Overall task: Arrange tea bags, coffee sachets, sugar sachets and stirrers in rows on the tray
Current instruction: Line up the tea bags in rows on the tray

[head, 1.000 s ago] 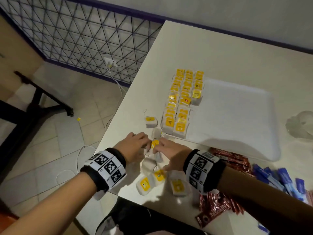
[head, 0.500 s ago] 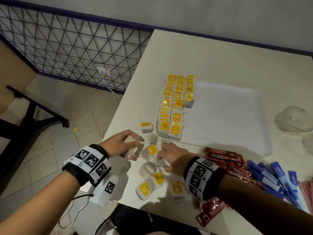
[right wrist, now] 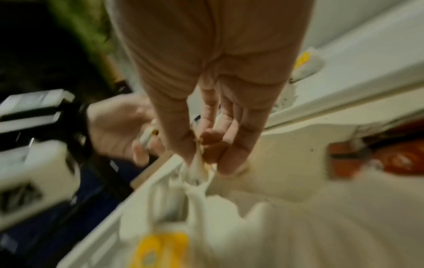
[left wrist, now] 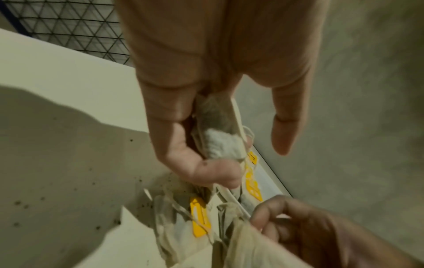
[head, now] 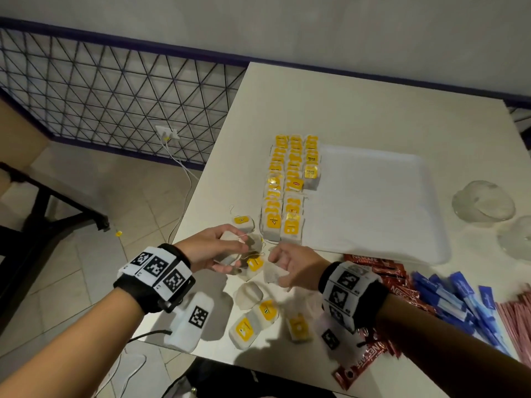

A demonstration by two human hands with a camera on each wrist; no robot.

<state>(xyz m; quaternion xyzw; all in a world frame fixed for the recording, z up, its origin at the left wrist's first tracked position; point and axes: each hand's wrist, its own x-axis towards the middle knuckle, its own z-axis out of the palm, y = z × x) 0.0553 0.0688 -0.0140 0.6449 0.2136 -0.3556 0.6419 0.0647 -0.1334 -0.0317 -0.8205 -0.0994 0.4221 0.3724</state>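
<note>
My left hand grips a crumpled tea bag between thumb and fingers. More tea bags and a yellow tag dangle from it on tangled strings. Just to its right, my right hand pinches the top of another tea bag in the same tangle. Both hands hover over the table's near left corner, in front of the white tray. Three rows of yellow-tagged tea bags fill the tray's left side. Several loose tea bags lie near the front edge.
Red coffee sachets, blue sugar sachets and pink stirrers lie to the right of my right wrist. Two glass bowls stand right of the tray. The table's left edge drops to the tiled floor.
The hands were pressed together on the loose pile. They have since drawn a little apart and lifted the tangled tea bags off the table, with strings stretched between them.
</note>
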